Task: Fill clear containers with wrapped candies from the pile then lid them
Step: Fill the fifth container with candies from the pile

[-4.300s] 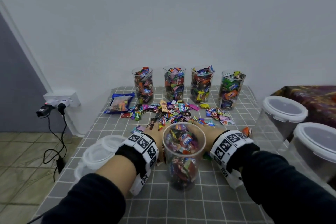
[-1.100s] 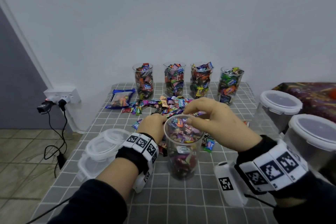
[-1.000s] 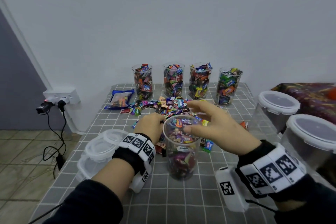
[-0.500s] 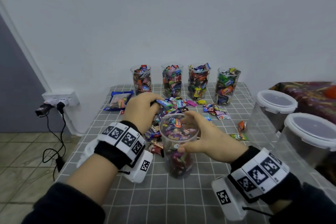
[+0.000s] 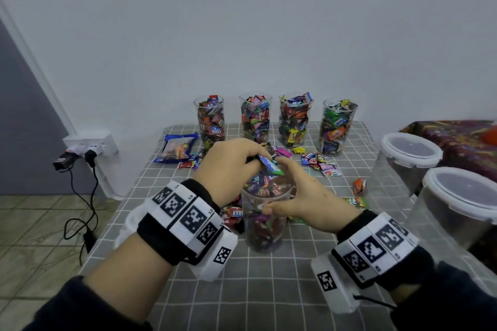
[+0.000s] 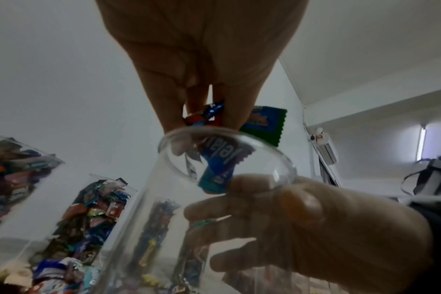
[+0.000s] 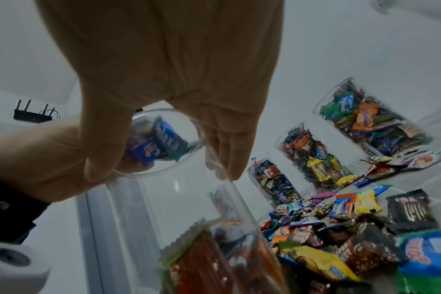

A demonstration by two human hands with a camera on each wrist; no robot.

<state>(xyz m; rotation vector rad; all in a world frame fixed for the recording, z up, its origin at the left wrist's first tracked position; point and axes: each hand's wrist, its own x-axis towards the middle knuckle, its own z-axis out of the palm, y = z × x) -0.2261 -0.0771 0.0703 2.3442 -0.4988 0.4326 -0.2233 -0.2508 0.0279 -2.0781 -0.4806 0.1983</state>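
Filling the fifth clear container (image 5: 265, 212), near centre of the checked surface (image 5: 269, 290): left hand (image 5: 231, 169) poised over the rim, fingers pinched on a few wrapped candies (image 6: 215, 169), blue wrapper foremost. Right hand (image 5: 304, 199) wrapped round the upper wall, steadying. Container upright, transparent, roughly three-quarters full, unlidded. Next move judged to require release of the pinch squarely above the mouth, then return to the pile (image 5: 320, 162) just behind. Four filled containers (image 5: 293, 121) standing at rear, likewise unlidded.
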